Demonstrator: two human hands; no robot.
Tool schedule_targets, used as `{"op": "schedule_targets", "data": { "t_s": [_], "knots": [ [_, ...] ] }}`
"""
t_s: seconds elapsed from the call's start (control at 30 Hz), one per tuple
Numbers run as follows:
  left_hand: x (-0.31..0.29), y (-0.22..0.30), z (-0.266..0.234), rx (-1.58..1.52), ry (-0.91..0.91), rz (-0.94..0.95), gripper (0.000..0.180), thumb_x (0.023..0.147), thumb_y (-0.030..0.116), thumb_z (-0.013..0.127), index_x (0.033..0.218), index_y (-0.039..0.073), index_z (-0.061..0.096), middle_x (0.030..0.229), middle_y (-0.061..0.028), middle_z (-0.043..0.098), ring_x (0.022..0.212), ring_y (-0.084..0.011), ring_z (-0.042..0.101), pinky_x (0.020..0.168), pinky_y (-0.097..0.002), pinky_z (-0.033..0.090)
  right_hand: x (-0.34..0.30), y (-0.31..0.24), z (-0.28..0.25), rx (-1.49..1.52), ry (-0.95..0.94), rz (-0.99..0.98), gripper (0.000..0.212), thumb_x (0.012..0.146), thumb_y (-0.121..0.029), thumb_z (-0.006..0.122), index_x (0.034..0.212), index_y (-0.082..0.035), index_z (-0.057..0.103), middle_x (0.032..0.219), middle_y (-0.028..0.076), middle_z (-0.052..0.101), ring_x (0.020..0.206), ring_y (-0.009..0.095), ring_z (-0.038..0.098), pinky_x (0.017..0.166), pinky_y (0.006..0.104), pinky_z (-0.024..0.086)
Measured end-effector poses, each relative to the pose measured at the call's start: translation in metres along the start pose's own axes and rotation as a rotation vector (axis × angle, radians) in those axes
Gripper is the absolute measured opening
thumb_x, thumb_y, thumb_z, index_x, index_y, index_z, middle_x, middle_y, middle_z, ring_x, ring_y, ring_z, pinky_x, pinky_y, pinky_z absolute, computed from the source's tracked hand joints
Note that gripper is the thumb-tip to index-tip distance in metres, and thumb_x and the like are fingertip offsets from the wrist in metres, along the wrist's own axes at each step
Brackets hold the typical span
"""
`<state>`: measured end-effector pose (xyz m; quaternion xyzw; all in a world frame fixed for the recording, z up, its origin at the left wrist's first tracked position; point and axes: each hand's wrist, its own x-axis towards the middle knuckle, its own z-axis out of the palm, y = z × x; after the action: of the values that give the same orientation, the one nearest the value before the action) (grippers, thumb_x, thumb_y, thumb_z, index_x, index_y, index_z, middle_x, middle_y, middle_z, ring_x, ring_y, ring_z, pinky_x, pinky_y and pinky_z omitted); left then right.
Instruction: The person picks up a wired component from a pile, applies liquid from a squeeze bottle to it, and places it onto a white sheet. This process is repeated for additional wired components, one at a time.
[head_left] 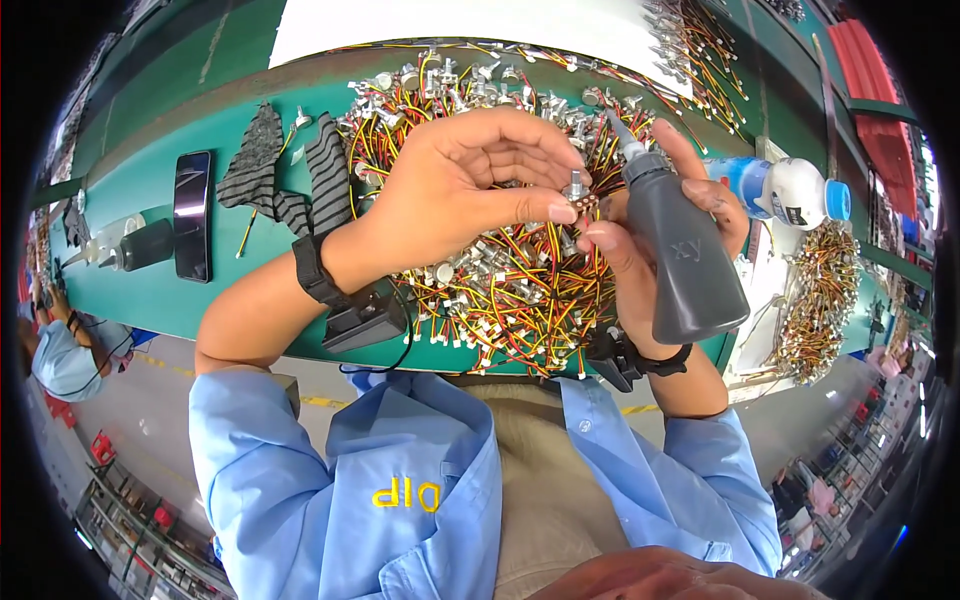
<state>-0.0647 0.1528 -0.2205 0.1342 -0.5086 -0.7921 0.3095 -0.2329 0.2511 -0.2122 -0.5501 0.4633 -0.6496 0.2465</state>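
Over the middle of the green bench, my left hand [455,185] pinches a small potentiometer [577,190] between thumb and fingers, its metal shaft pointing up. My right hand [628,265] is wrapped round a dark grey squeeze bottle [690,260], which leans with its narrow pale nozzle [622,132] toward the far side. The right thumb's tip is beside the potentiometer; whether it touches is hard to tell. Beneath both hands spreads a heap of potentiometers with red, yellow and black wires [490,310], ending in small white connectors.
A black phone [193,215], striped grey cloth pieces [328,165] and a small dark bottle [145,246] lie left. A black box [365,322] sits by my left forearm. To the right are a blue-and-white bottle [790,190] and more wired parts [820,300]. A white sheet [470,30] lies behind.
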Motion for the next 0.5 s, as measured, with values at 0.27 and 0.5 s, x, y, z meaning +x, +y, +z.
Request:
{"op": "schedule_targets", "data": {
  "t_s": [0.27,0.5],
  "knots": [
    [0.003,-0.005,-0.002,-0.046,-0.086,0.095,0.027,0.076,-0.006,0.068,0.099,-0.001,0.055,0.099,-0.0080,0.061,0.095,-0.0130,0.059,0.085,-0.0269,0.050,0.002,-0.001,0.000,0.090,0.000,0.035,0.066,0.067,0.000,0.079,0.113,-0.010,0.033,0.128,0.027,0.042,0.067,0.020,0.064,0.056,0.0276,0.054],
    [0.004,-0.001,-0.001,-0.066,-0.008,0.028,0.028,0.077,-0.005,0.069,0.102,-0.001,0.056,0.097,-0.0071,0.060,0.092,-0.0121,0.059,0.084,-0.0259,0.049,0.002,-0.011,-0.004,0.297,0.100,0.030,0.066,0.074,-0.026,0.076,0.121,-0.010,0.032,0.125,0.030,0.044,0.078,0.028,0.064,0.057,0.0327,0.056]
  ]
}}
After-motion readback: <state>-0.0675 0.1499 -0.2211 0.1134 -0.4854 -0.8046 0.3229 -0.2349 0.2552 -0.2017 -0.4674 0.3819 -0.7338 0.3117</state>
